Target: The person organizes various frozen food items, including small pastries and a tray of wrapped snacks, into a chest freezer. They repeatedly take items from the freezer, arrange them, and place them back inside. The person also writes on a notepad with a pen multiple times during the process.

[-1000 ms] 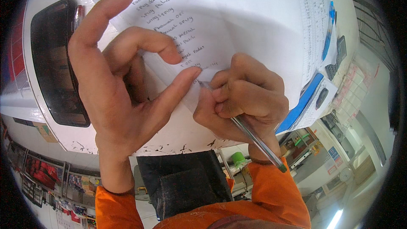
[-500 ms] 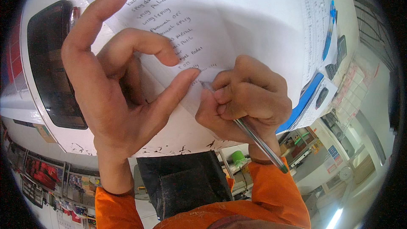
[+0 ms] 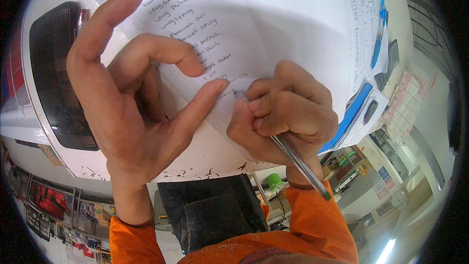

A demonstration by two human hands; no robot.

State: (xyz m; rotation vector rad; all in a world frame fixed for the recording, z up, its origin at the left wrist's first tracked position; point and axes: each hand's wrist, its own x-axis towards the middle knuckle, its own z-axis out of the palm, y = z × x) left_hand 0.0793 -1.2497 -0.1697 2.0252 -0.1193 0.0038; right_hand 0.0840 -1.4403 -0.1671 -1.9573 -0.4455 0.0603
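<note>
A sheet of white paper (image 3: 293, 19) lies on the white table, with a slanting column of handwritten lines down its left side. My right hand (image 3: 290, 110) is closed around a clear ballpoint pen (image 3: 300, 164) with a dark green end cap. The pen's tip meets the sheet near the lowest written line. To its left, my left hand (image 3: 129, 127) rests over the paper's edge, fingers curved and thumb apart, with nothing in its grasp. The left thumb tip lies close beside the writing; the fingers cover part of the column.
A dark glossy device (image 3: 61, 78) stands at the table's left. On the right lie a blue pen (image 3: 378, 41), a blue folder (image 3: 351, 117) with papers, and a small black keyed device (image 3: 392, 54). Below the table's chipped front edge is a black seat (image 3: 215, 215).
The lowest handwritten line has grown slightly, with my right hand and the pen shifting a little to the right. The sheet and my left hand have moved slightly left.
</note>
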